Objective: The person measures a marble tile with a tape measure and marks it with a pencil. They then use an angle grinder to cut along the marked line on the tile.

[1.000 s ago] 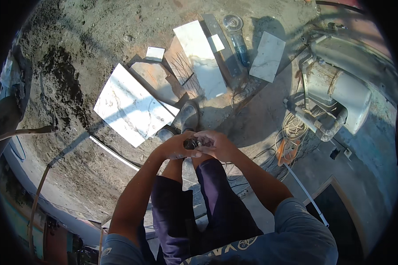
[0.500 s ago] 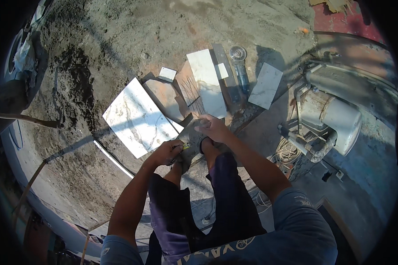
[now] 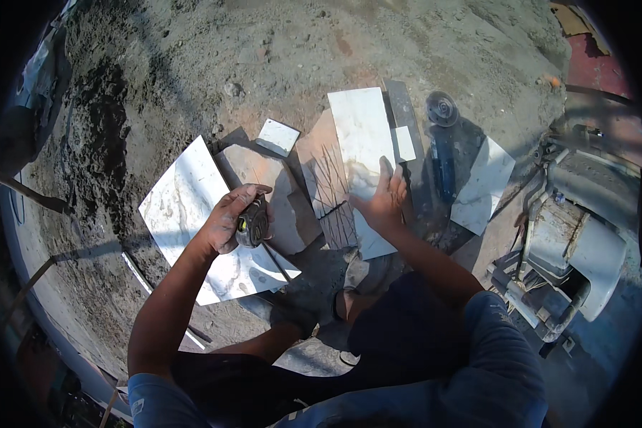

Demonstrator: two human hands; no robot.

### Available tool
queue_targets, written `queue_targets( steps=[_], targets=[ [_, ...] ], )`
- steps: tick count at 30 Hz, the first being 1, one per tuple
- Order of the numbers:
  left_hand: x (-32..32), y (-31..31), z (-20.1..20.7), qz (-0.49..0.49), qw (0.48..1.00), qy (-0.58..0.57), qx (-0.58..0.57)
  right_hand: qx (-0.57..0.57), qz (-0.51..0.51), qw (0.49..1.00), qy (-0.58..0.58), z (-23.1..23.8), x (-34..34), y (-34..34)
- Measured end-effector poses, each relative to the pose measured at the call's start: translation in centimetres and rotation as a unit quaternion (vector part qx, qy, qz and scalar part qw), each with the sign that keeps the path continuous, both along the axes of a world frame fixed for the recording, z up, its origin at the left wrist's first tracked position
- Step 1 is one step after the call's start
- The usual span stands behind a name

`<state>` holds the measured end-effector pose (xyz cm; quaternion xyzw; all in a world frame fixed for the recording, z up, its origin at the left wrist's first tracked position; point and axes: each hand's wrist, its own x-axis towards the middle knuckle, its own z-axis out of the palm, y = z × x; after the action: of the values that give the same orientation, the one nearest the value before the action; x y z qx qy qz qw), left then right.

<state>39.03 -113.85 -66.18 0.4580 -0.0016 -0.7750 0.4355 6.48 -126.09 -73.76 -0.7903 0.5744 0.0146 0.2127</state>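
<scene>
My left hand is closed around a dark tape measure with a spot of yellow-green on it, held above a large white marbled tile. To the right, my right hand has its fingers spread over a long white marbled tile. Whether it touches that tile I cannot tell. Between the two hands lie a brown tile piece with scored lines and a broken brownish slab. A small white tile piece rests just beyond the slab.
An angle grinder lies right of the long tile, beside a dark strip carrying a small white offcut. Another marbled tile is farther right, near a grey tank with pipes. Rough sandy ground stretches beyond.
My hands, close together near my feet before, have moved apart and forward. The right one has opened over the long tile; the tape measure now shows clearly in the left. My legs have bent lower.
</scene>
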Motion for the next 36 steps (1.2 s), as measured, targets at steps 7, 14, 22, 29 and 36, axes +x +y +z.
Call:
queue_targets(
  steps=[7,14,22,29,36],
  targets=[
    [3.3,1.1,1.7,-0.022,0.992,-0.114,-0.042,0.014,0.077,0.996,0.034,1.3,0.1,-2.3],
    [3.5,4.6,4.7,-0.139,0.969,-0.203,-0.021,0.027,0.543,0.839,0.009,6.7,0.4,-9.6],
    [-4.1,1.6,-1.5,-0.215,0.945,-0.245,-0.038,-0.03,0.839,0.53,0.116,7.6,7.2,-10.1],
    [-13.4,-1.0,-5.9,-0.228,0.949,-0.217,0.034,-0.071,0.852,0.514,0.071,2.3,6.2,-10.3],
    [-14.7,-0.1,-6.0,-0.231,0.911,-0.341,-0.016,-0.022,0.746,0.664,0.049,3.0,4.4,-10.2]
  ],
)
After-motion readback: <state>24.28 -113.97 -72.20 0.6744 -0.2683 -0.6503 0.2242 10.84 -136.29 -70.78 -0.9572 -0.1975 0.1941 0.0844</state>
